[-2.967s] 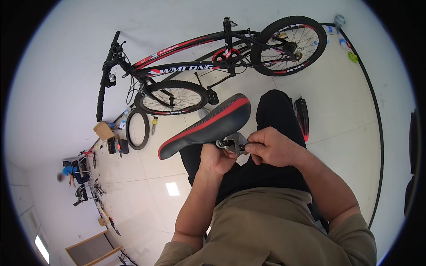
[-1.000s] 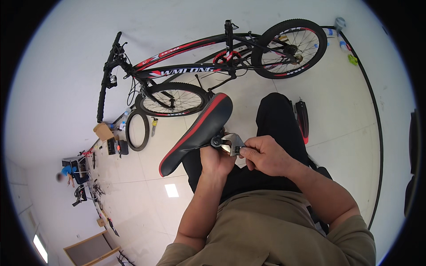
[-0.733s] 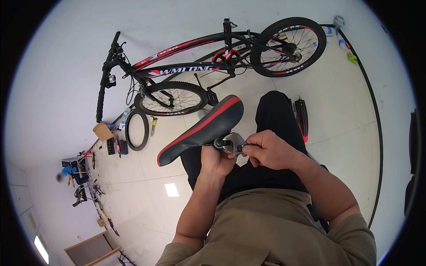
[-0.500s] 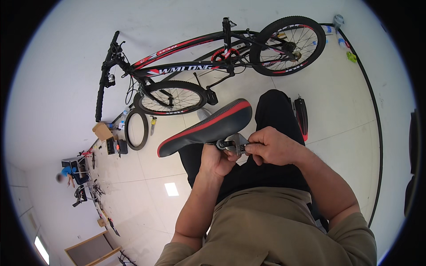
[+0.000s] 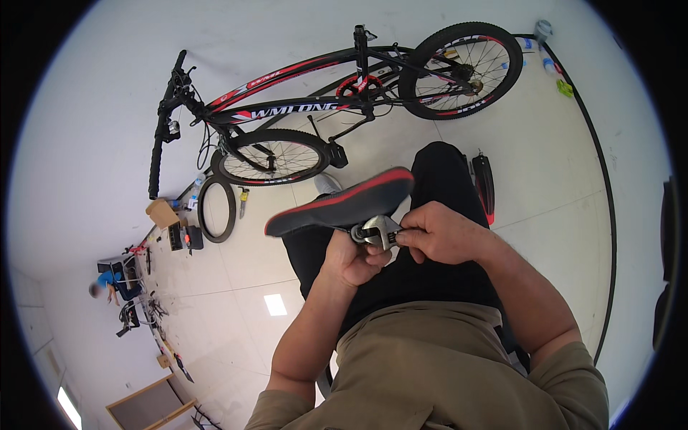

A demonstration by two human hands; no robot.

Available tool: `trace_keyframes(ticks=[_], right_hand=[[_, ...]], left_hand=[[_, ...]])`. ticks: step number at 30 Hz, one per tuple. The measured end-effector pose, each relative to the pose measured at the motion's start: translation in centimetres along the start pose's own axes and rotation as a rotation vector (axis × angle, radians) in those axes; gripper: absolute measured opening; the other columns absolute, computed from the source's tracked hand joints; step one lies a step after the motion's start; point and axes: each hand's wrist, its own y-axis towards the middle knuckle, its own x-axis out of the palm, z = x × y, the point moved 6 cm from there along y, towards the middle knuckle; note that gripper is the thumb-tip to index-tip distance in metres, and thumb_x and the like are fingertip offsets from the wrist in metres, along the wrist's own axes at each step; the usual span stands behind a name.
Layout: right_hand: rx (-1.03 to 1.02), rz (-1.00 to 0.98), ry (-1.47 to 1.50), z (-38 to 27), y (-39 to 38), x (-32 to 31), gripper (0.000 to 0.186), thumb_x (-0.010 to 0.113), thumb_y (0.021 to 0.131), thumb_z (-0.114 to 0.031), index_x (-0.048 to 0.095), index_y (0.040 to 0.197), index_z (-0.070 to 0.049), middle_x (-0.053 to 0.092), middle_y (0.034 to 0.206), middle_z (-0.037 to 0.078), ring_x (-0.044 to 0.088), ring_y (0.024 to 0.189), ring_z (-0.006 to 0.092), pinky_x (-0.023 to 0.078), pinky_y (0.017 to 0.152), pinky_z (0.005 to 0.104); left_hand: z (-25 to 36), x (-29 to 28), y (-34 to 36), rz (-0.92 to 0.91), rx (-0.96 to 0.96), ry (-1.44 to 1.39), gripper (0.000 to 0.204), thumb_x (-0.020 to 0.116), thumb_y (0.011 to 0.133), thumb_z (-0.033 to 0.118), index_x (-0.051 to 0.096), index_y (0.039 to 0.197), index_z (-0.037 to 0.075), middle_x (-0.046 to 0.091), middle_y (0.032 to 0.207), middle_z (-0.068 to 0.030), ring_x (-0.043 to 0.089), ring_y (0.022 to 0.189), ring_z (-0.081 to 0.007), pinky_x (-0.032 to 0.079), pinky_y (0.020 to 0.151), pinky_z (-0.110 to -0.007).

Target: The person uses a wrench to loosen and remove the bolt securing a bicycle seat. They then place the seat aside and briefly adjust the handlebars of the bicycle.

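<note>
A black bicycle saddle with a red edge is held tilted above my lap. My left hand is closed under it at the clamp, with the fingers partly hidden. An adjustable wrench has its silver jaws at the clamp beneath the saddle. At the wrench's adjusting screw, the thumb and fingers of my right hand are closed on the tool. The wrench's handle is hidden, and I cannot tell how tightly the jaws sit on the clamp.
A black and red bicycle without a saddle leans at the wall ahead. Left of my knees lie a loose tire, a yellow-handled tool and a cardboard box. A black and red mudguard lies to the right. Another person sits far left.
The saddle has rolled, so its top faces me less and its nose end has shifted slightly right. Both hands keep their holds, almost in place.
</note>
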Motion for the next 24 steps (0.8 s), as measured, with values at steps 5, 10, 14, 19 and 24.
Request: trace_keyframes(ticks=[5,10,14,19,24], right_hand=[[0.079,0.024,0.106,0.2,0.3,0.4,0.025,0.057,0.097,-0.015,0.063,0.081,0.004,0.063,0.064,0.005,0.053,0.054,0.0091,0.042,0.051,0.0279],[0.136,-0.001,0.261,0.9,0.1,1.1,0.025,0.055,0.100,-0.017,0.063,0.085,0.002,0.062,0.065,0.005,0.048,0.049,0.0069,0.038,0.046,0.0248],[0.151,-0.027,0.365,0.5,0.0,1.4,0.026,0.053,0.102,-0.017,0.062,0.086,0.002,0.061,0.065,0.006,0.044,0.045,0.0058,0.034,0.041,0.0236],[0.165,-0.017,0.441,0.7,0.0,1.7,0.026,0.054,0.100,-0.016,0.065,0.089,0.004,0.062,0.064,0.006,0.048,0.048,0.0073,0.038,0.045,0.0248],[0.153,-0.006,0.400,0.4,-0.1,1.7,0.026,0.055,0.100,-0.017,0.065,0.089,0.004,0.062,0.065,0.006,0.048,0.048,0.0073,0.039,0.045,0.0248]], left_hand=[[0.3,0.2,0.5,-0.022,0.204,-0.095,0.034,0.049,0.100,0.042,0.060,0.092,0.011,0.059,0.075,-0.0009,0.048,0.057,-0.0120,0.034,0.045,-0.024],[0.9,-0.3,0.6,-0.132,0.316,0.002,0.033,0.049,0.099,0.043,0.061,0.099,0.012,0.061,0.081,0.0002,0.054,0.066,-0.0139,0.043,0.057,-0.031],[1.0,1.0,-0.1,0.007,0.423,0.006,0.032,0.049,0.099,0.044,0.062,0.103,0.014,0.064,0.092,0.0016,0.059,0.077,-0.0161,0.045,0.064,-0.035],[0.9,1.1,0.0,-0.102,0.399,0.047,0.031,0.049,0.099,0.044,0.063,0.103,0.016,0.065,0.098,0.0024,0.060,0.085,-0.0171,0.046,0.068,-0.037],[1.0,0.2,0.0,-0.026,0.428,0.007,0.030,0.048,0.100,0.042,0.062,0.103,0.016,0.065,0.098,0.0016,0.060,0.084,-0.0173,0.046,0.069,-0.038]])
